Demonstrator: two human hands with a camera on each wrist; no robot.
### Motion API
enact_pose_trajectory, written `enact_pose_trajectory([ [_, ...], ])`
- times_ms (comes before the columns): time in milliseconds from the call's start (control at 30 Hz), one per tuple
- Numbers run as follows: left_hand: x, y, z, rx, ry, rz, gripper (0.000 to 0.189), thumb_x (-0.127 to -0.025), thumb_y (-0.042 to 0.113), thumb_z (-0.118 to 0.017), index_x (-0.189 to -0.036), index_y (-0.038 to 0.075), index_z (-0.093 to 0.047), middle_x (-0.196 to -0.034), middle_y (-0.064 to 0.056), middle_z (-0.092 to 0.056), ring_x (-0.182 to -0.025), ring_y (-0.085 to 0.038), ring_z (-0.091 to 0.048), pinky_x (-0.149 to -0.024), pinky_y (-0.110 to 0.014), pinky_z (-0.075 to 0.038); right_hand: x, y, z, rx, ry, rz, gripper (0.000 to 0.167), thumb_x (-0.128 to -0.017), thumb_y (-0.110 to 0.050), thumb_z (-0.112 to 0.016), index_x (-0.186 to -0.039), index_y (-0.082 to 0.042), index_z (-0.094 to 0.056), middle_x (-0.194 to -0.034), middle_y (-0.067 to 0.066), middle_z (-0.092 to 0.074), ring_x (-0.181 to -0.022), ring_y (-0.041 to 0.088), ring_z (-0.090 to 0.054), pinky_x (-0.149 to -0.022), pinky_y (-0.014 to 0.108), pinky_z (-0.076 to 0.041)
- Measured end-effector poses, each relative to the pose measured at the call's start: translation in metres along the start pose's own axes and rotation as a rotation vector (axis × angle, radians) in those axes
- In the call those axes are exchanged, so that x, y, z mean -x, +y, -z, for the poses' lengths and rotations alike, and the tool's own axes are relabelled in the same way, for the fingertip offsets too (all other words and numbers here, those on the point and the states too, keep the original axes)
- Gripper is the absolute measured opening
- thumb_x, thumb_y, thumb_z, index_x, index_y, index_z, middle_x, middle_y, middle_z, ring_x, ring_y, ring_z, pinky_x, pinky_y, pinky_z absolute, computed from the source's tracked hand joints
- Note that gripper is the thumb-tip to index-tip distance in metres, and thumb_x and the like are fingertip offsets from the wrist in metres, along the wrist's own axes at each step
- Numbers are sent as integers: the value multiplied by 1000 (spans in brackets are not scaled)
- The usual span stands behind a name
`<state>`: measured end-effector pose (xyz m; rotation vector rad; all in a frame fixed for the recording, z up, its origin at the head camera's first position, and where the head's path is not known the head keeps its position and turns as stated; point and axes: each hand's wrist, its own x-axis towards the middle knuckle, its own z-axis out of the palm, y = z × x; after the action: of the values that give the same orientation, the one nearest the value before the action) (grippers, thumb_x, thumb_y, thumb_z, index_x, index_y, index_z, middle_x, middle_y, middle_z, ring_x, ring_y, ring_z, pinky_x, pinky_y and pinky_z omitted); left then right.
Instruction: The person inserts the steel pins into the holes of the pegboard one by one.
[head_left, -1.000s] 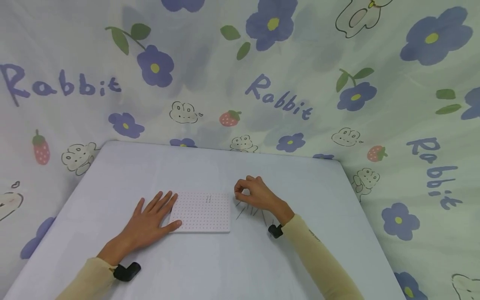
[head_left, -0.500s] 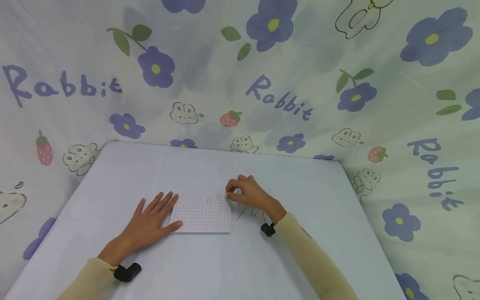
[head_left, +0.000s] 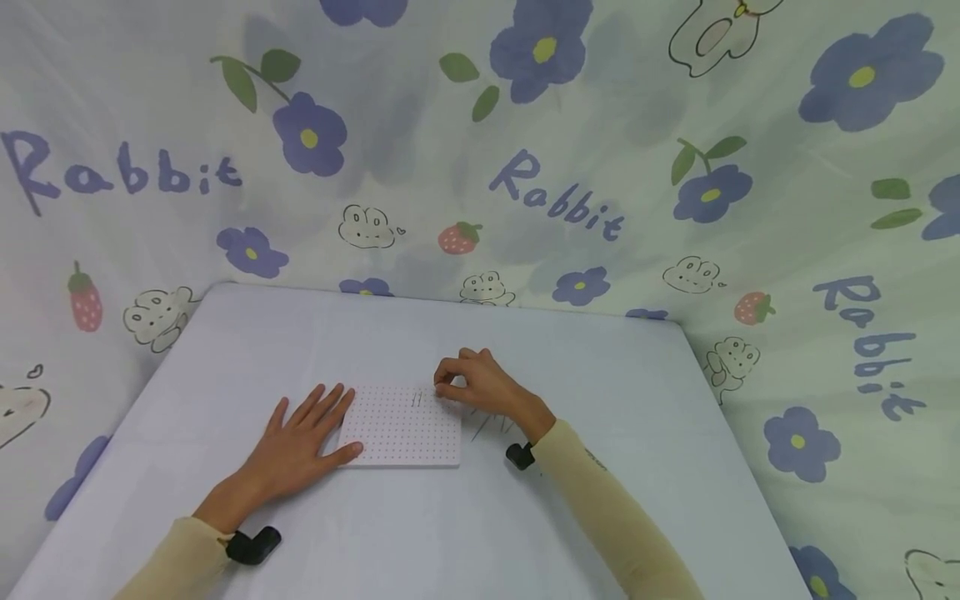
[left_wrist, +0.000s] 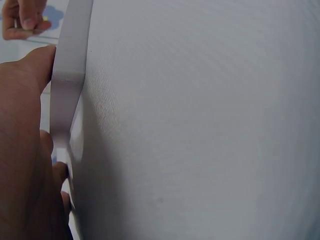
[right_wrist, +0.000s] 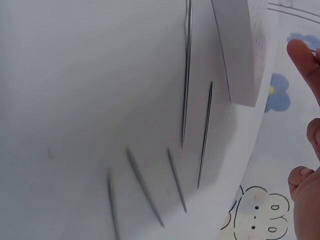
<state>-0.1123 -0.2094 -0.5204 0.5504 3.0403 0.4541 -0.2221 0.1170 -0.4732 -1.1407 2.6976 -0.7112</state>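
A white pegboard (head_left: pixel 405 437) with rows of small holes lies on the table. Two thin metal pins (head_left: pixel 413 399) stand in it near its far edge. My left hand (head_left: pixel 296 450) lies spread over the board's left side, thumb and fingertips on its edge. The right hand (head_left: pixel 483 383) is over the far right part of the board, thumb and forefinger pinched together, just right of the standing pins. A short dark end of a thin pin shows at that fingertip (right_wrist: pixel 302 52) in the right wrist view; the rest is hidden. Its other fingers are curled.
Several loose metal pins (right_wrist: pixel 204 135), pointed at the ends, lie on the white table (head_left: pixel 360 533) right of the board, partly under my right hand. A printed curtain (head_left: pixel 420 167) hangs behind the table. Each wrist wears a black camera (head_left: pixel 255 546).
My right hand has moved left from above the loose pins to over the board, near the standing pins. The left hand and the board have stayed put.
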Motion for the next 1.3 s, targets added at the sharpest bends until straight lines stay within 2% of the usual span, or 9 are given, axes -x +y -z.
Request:
enact_pose_trajectory([
  [233,0,-1,-2,-6,0,2,92,-92,73,-50,-161,17,-25,-166,-13,-24,-153,-39,-16,-114,-73,-4,-6,-6,-2,14,-17,-13,9,-98,-36,-67,-103,-30,-72,-97,-23,-69,-86,13,-52,-81,33,-31],
  [367,1,-2,-1,-13,3,3,93,-92,73,-50,-161,16,-25,-166,-13,-24,-153,-39,-16,-114,-73,-5,-12,-8,-3,37,-21,9,10,-98,-36,-67,-103,-30,-74,-96,-24,-68,-82,9,-48,-80,32,-31],
  [633,0,-3,-1,-16,9,3,93,-92,73,-49,-161,17,-26,-166,-13,-25,-153,-39,-17,-113,-74,-6,-23,-9,-10,70,-23,32,9,-97,-34,-68,-102,-32,-75,-94,-27,-68,-84,10,-51,-78,32,-32],
  [1300,0,0,0,-3,0,2,93,-92,73,-50,-161,16,-26,-166,-13,-24,-153,-40,-16,-114,-73,-5,-22,-8,-19,139,-38,19,9,-97,-36,-67,-101,-34,-75,-90,-27,-64,-85,2,-47,-78,31,-31],
])
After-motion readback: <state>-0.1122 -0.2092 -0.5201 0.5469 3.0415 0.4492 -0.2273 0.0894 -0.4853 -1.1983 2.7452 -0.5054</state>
